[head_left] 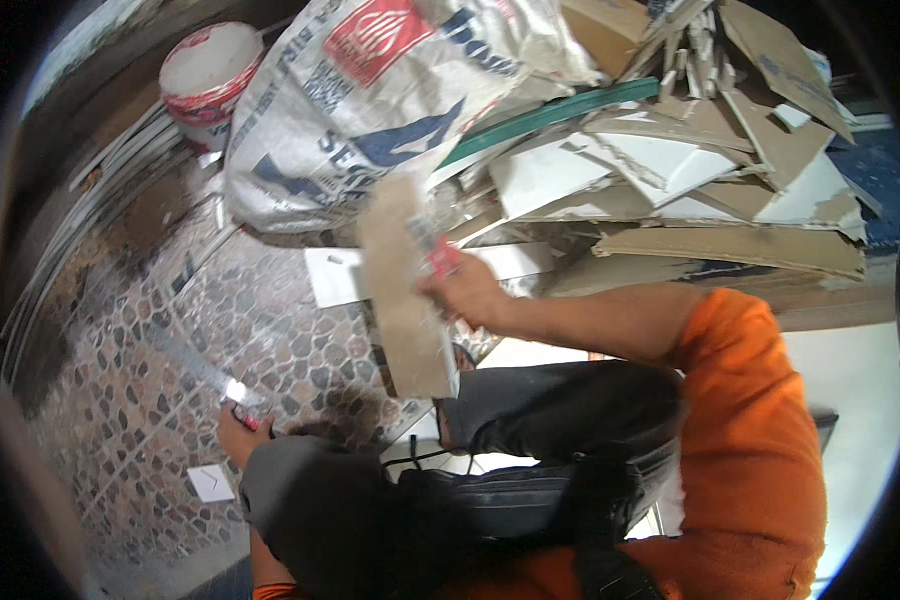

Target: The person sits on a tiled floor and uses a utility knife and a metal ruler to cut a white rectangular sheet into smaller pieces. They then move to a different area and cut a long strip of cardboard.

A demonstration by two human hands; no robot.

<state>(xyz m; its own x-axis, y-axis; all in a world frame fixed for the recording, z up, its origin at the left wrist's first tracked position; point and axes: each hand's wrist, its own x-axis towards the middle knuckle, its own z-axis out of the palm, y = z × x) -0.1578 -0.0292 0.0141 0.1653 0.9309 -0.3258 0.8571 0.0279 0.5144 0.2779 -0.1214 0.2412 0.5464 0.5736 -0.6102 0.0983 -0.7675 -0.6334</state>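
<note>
Stone-patterned floor (290,345): small white piece (210,485), printed sack (300,150).

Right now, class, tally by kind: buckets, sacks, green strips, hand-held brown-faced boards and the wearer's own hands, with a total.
White round bucket with red band: 1
Large white printed sack: 1
Long green strip: 1
Flat brown-faced board, held up: 1
Left hand and right hand, both bare: 2
Total: 6

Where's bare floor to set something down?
Free: stone-patterned floor between the blade in the left hand and the board at the right hand; also left of the small white square. Crowded: upper right, scrap pile beside the big bag.
</note>
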